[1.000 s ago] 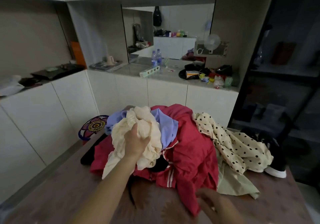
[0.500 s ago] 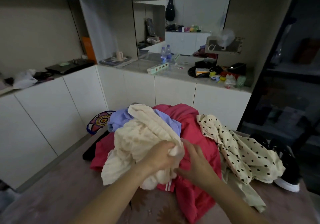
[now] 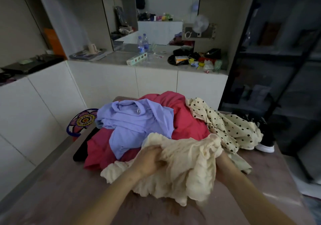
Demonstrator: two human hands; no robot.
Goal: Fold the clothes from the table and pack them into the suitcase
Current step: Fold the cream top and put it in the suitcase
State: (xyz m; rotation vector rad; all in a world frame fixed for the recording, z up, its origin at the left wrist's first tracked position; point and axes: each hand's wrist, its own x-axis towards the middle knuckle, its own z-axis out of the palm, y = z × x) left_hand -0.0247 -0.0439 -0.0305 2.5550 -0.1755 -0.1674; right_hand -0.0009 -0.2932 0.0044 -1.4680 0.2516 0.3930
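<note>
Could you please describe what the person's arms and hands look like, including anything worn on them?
The left forearm and right forearm are bare, with no sleeve in view. The left hand shows no glove, watch or bracelet. The right hand is mostly hidden under the cream garment, so rings there cannot be judged.

The cream garment in the left hand is thin, crinkled, matt cloth. Beyond the hand, the lavender shirt is smooth cloth over a matt red garment. The tabletop below the hand looks smooth, with a dull sheen
</note>
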